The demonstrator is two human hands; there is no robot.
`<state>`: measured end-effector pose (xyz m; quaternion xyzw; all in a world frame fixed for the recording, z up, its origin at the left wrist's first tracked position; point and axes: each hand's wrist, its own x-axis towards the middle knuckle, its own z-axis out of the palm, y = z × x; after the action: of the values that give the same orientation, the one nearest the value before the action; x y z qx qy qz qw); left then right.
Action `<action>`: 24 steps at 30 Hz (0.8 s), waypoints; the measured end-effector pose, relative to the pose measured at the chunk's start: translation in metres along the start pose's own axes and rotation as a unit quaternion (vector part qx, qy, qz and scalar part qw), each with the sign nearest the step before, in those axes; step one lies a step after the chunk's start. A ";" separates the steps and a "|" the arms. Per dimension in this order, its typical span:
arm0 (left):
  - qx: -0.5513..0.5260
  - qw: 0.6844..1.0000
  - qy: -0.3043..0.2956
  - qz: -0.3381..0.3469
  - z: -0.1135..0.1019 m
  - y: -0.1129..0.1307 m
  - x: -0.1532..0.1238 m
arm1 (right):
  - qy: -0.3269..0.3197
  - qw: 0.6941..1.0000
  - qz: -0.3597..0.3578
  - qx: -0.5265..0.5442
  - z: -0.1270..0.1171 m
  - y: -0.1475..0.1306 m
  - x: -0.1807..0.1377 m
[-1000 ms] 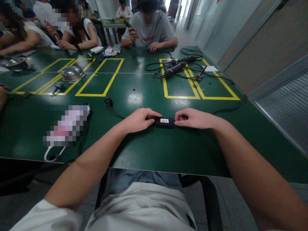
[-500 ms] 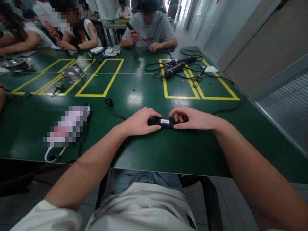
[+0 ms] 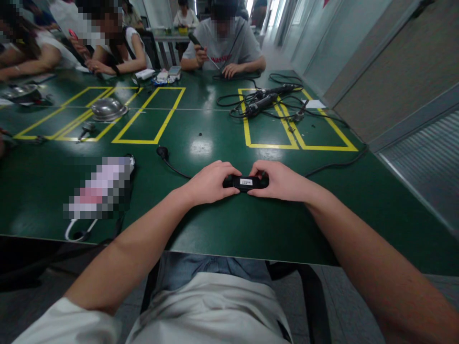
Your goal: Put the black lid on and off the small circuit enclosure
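A black oblong device with a white label (image 3: 246, 182) lies low over the green table in front of me. My left hand (image 3: 215, 180) grips its left end between thumb and fingers. At the other end, my right hand (image 3: 274, 180) is closed around it, thumb along the near side and fingers on the far side. Both ends are partly covered by the hands. A black plug (image 3: 162, 152) lies to the left, its cord running behind my left hand. Another black cord (image 3: 335, 166) runs from behind my right hand toward the right table edge.
A pixelated item with a white strap (image 3: 102, 186) lies at left. Tangled black corded tools (image 3: 263, 102) and a metal bowl (image 3: 108, 110) sit farther back, near yellow tape outlines (image 3: 134, 142). Across the table (image 3: 215, 229), a person (image 3: 222, 45) holds a long dark tool; others sit at left.
My right hand has shifted left and its raised fingers have closed around the right end of the black device. The left hand stays nearly in place on the other end.
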<state>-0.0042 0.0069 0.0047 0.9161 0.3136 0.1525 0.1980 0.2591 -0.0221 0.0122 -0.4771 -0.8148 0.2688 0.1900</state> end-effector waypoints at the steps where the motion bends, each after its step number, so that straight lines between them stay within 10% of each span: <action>1: 0.000 1.000 0.001 0.000 0.000 0.000 0.000 | 0.004 1.000 -0.005 -0.004 0.000 0.000 0.000; 18: -0.203 0.975 0.019 -0.085 -0.001 -0.009 0.006 | -0.055 0.997 0.055 -0.018 -0.012 0.004 -0.002; 24: -0.043 0.982 0.084 -0.165 0.000 -0.015 0.007 | -0.113 0.986 0.122 -0.001 -0.029 0.012 -0.004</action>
<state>-0.0066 0.0227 -0.0012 0.8264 0.4687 0.2079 0.2328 0.2851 -0.0137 0.0271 -0.5396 -0.7670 0.3416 0.0621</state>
